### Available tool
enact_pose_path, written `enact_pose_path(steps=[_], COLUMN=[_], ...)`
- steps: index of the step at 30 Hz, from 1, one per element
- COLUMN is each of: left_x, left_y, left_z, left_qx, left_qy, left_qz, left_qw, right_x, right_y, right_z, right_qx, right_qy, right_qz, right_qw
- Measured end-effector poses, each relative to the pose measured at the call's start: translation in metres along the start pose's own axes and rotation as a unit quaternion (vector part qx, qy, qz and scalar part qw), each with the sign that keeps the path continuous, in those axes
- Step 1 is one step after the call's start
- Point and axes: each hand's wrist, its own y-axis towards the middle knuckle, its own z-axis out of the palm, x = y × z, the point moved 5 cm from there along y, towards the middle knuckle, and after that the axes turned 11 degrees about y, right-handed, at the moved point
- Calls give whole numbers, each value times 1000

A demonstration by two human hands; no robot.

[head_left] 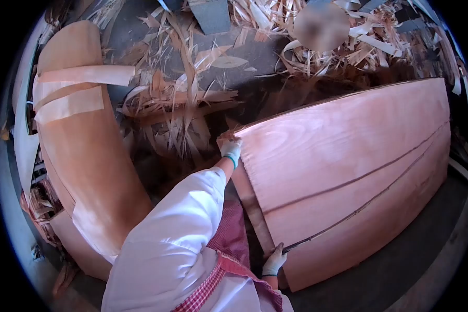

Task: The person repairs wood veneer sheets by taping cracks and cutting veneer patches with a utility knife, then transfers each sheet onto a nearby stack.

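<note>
To the right of the curved veneer pile (pixel 96 156), a broad veneer sheet (pixel 343 156) lay with its pile-side edge apparently grasped by the gloved left hand (pixel 231 148) and gloved right hand (pixel 274 261), and uneven pulling, it seemed, could tear it along its dark, crack-like lines (pixel 355 211).

Left arm (pixel 177 213): white-sleeved, stretched out to the wood sheet (pixel 343 171)
Left hand (pixel 231 148): gloved, gripping the sheet's near left corner
Right hand (pixel 274 261): gloved, closed on the sheet's near edge
Right arm: mostly hidden
</note>
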Motion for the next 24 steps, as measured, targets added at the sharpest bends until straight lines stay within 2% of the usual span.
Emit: enact_pose_path(steps=[2, 3, 5, 9, 10, 12, 13, 14, 17, 18, 19, 20, 21, 23, 24], left_x=[-38, -86, -121, -94, -81, -38, -19, -62, -84, -128, -114, -90, -144, -136, -130], left_y=[-4, -28, -36, -10, 4, 19, 23, -34, -106, -163, -190, -215, -280, -332, -334], left_z=[-21, -55, -69, -46, -40, -16, -12, -79, -124, -170, -177, -169, -243, -268, -270], left_qx=[-29, -32, 41, 84, 65, 30, 16, -24, 194, 327, 468, 556, 644, 762, 747], left_qy=[76, 238, 286, 315, 361, 339, 331, 317, 340, 331, 237, 180, 153, 45, 64], left_qz=[52, 75, 9, -43, 25, 5, 44, 51, 212, 219, 150, 133, 77, 79, 175], left_qw=[995, 968, 957, 944, 930, 940, 942, 947, 896, 858, 838, 801, 745, 641, 639], right_x=[3, 3, 5, 16, 20, 13, 21, 31, 40, 55, 59, 57, 57, 68, 61], right_y=[-1, -2, -5, -24, -31, -33, -46, -62, -99, -131, -150, -165, -183, -237, -248], right_z=[3, 1, -1, 2, 5, 6, 10, 16, 31, 48, 62, 74, 85, 105, 110], right_qx=[-1, -6, -14, -19, -6, 6, 15, 39, 120, 131, 191, 249, 304, 447, 506], right_qy=[-3, -5, -9, 5, 9, 21, 28, 26, 0, 22, -34, -90, -146, -251, -248], right_qz=[-10, -14, -20, -7, -12, -10, 7, -1, -23, -10, -36, -64, -94, -136, -189], right_qw=[1000, 1000, 1000, 1000, 1000, 1000, 999, 999, 992, 991, 980, 962, 937, 848, 804])
